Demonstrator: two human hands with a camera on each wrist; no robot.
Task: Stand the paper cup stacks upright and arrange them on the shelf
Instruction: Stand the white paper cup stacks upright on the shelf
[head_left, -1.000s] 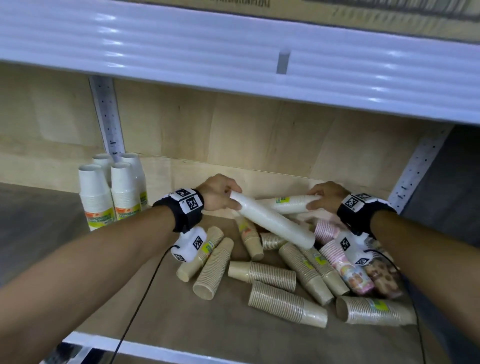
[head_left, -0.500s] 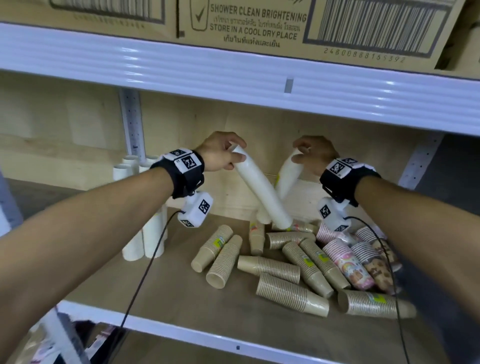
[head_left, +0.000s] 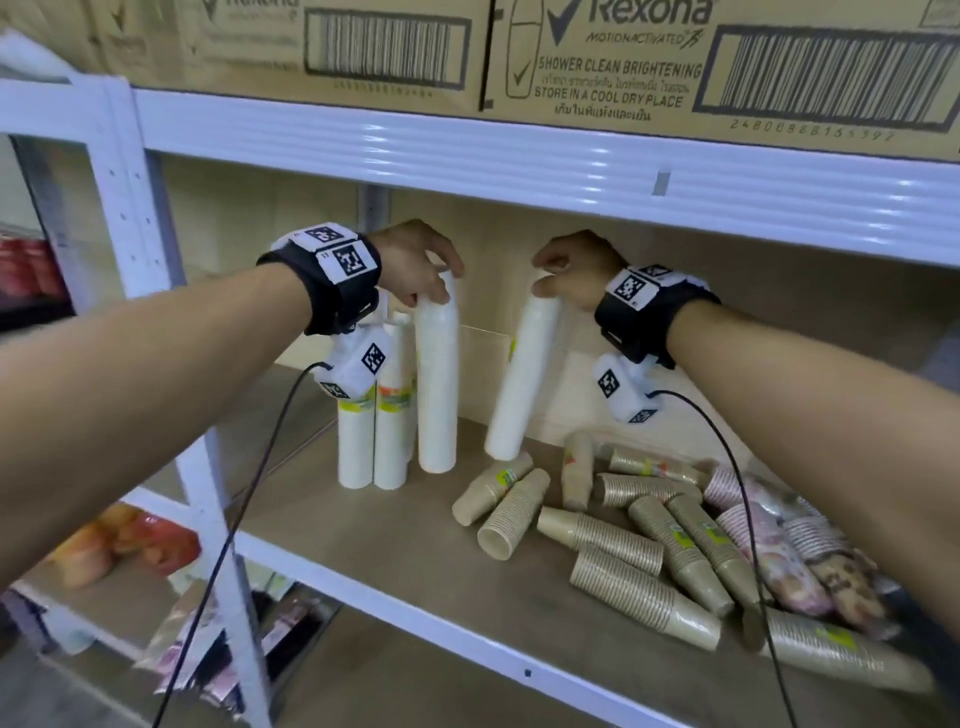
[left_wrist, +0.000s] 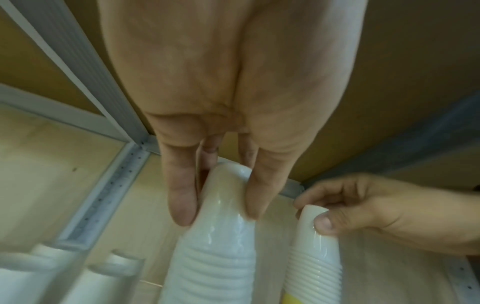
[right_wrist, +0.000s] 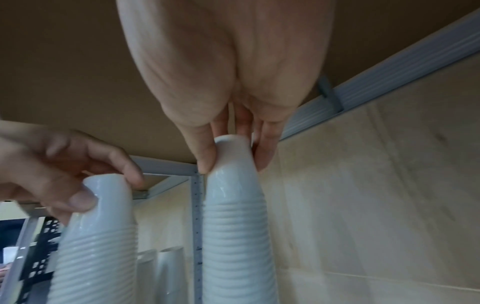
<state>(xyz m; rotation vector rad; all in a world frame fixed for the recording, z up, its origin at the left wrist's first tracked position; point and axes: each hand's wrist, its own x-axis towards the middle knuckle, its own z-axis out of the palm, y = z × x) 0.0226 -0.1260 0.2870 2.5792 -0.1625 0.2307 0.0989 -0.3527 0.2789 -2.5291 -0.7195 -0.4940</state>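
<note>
Left grip (head_left: 415, 265) clamped by fingertips around the top of a tall white paper cup stack (head_left: 437, 384); right grip (head_left: 576, 270) clamped the same way on the top of a second tall white paper cup stack (head_left: 524, 374). Change: a second ago both white stacks lay flat across the pile; half a second ago they were tilted and crossing; now the left one stands vertical on the wooden shelf board (head_left: 363, 525), base down, just at 3 o'clock of the standing white cup stacks with orange-green labels (head_left: 374, 426). Right one leans, top toward 1 o'clock, base near the shelf at 3 o'clock of the left stack; contact not clear. Judgement: left stack nearly placed, right needs straightening and sliding toward 9 o'clock to join the row. Brown ribbed paper cup stacks (head_left: 623, 540) and pink patterned cup stacks (head_left: 769, 545) lie toppled at 4 o'clock, untouched. Pose: both forearms reach forward, wrists bent down, palms over stack tops, fingers (left_wrist: 182, 197) pointing down.
</note>
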